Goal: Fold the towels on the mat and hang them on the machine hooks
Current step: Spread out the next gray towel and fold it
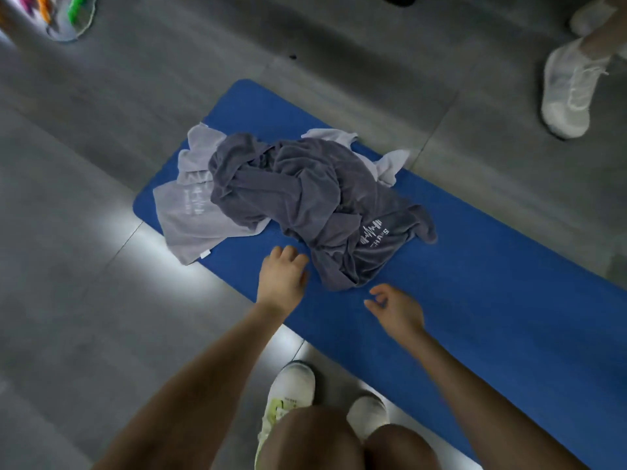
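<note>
A crumpled dark grey towel [315, 205] with a white logo lies in a heap on the blue mat [475, 300]. Under it a light grey towel [193, 215] spreads out to the left, with pale corners showing at the far right of the heap. My left hand [283, 278] hovers just left of the dark towel's near edge, fingers loosely bent, holding nothing. My right hand [395, 308] hangs over the bare mat just below that edge, fingers loosely curled and empty. No machine hooks are in view.
The mat lies on a grey tiled floor [84, 266]. My two white shoes [295, 395] stand at the mat's near edge. Another person's white shoe [570, 93] is at the upper right. A clear bag with coloured items [68, 15] lies at the top left.
</note>
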`<state>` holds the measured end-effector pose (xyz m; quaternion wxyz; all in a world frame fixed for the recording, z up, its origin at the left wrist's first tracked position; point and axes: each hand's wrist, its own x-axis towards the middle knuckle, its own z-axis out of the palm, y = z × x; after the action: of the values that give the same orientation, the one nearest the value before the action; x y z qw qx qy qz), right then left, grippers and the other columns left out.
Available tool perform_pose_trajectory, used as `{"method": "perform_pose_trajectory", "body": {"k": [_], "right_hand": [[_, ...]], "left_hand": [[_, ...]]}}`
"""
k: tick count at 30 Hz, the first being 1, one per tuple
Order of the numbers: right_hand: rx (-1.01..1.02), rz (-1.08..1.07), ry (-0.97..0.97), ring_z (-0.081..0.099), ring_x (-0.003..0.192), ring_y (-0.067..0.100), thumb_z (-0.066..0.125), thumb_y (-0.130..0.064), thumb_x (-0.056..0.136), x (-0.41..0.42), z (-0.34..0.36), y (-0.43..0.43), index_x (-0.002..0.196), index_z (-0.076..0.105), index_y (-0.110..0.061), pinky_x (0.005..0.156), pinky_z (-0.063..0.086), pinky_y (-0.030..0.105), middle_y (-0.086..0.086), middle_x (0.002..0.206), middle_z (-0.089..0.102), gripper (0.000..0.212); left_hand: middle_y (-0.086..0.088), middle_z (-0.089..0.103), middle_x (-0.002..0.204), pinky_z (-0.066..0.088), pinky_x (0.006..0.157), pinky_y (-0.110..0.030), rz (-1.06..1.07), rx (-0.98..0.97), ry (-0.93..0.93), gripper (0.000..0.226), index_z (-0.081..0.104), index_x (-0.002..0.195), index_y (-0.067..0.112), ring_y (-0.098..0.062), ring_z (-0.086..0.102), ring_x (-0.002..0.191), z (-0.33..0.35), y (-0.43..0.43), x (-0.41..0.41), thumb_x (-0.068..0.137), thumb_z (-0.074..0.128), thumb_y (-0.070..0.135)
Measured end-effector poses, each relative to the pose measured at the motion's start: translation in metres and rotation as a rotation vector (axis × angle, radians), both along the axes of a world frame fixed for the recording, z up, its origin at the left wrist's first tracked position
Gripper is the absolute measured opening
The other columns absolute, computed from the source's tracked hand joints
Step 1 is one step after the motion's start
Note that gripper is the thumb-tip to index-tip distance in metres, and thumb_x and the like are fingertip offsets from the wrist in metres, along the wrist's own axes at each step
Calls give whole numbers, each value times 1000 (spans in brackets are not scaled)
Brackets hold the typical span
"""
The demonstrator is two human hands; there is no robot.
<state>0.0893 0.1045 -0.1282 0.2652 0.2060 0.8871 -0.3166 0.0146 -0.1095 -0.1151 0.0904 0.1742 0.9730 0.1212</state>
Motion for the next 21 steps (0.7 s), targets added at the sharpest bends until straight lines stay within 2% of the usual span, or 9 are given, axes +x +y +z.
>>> {"method": "perform_pose_trajectory", "body": {"k": [4, 7, 10, 13, 15, 18, 20, 21], "right_hand": [[146, 183, 200, 51, 107, 21, 64, -37, 86, -9, -98, -3, 112, 63, -18, 75, 40, 27, -2, 111, 60, 32], [257, 297, 415, 62, 84, 25, 86, -35, 60, -20, -164, -9, 92, 71, -17, 61, 53, 35, -1, 87, 64, 40], [329, 302, 530, 62, 73, 23, 91, -35, 48, -31, -210, -13, 77, 72, -20, 59, 52, 35, -2, 78, 63, 38], [318, 242, 602, 60, 71, 22, 91, -26, 50, -29, -234, -11, 63, 68, -20, 62, 47, 33, -4, 74, 61, 27], [220, 154, 632, 60, 73, 22, 88, -21, 59, -25, -236, -9, 66, 69, -18, 64, 46, 33, -5, 77, 62, 21], [18, -30, 642, 59, 74, 16, 76, -16, 77, -13, -215, -5, 77, 67, -14, 68, 47, 32, -6, 82, 62, 9], [-74, -153, 630, 58, 74, 7, 69, -16, 83, -5, -192, 2, 80, 62, -19, 68, 46, 21, -12, 80, 61, 8], [-120, -217, 635, 57, 74, 3, 67, -16, 85, -2, -179, 7, 79, 59, -23, 68, 44, 15, -15, 79, 61, 12]], "left_hand": [[-9, 61, 79, 48, 53, -34, -204, -12, 123, 26, 69, 79, 10, -31, 56, 71, -93, 6, -26, 58, 85, 13], [-7, 62, 87, 50, 62, -33, -396, 19, 237, 35, 71, 89, 14, -23, 45, 84, -158, 10, -43, 58, 86, 19], [-7, 63, 94, 50, 74, -35, -565, -9, 302, 46, 70, 102, 15, -22, 44, 92, -206, 14, -53, 60, 85, 26], [-5, 63, 100, 41, 82, -34, -641, -82, 345, 53, 69, 107, 17, -21, 44, 96, -232, 17, -55, 59, 84, 35], [-6, 64, 98, 33, 81, -33, -653, -85, 371, 49, 71, 102, 17, -21, 44, 95, -240, 19, -54, 59, 85, 33], [-3, 65, 88, 34, 76, -32, -640, 50, 420, 28, 72, 90, 18, -21, 49, 88, -234, 24, -49, 65, 83, 22], [0, 65, 79, 38, 77, -30, -640, 180, 462, 9, 71, 83, 18, -20, 58, 76, -218, 31, -47, 75, 74, 20], [2, 65, 73, 39, 77, -30, -649, 249, 477, 7, 71, 82, 18, -20, 61, 69, -206, 36, -47, 80, 66, 22]]}}
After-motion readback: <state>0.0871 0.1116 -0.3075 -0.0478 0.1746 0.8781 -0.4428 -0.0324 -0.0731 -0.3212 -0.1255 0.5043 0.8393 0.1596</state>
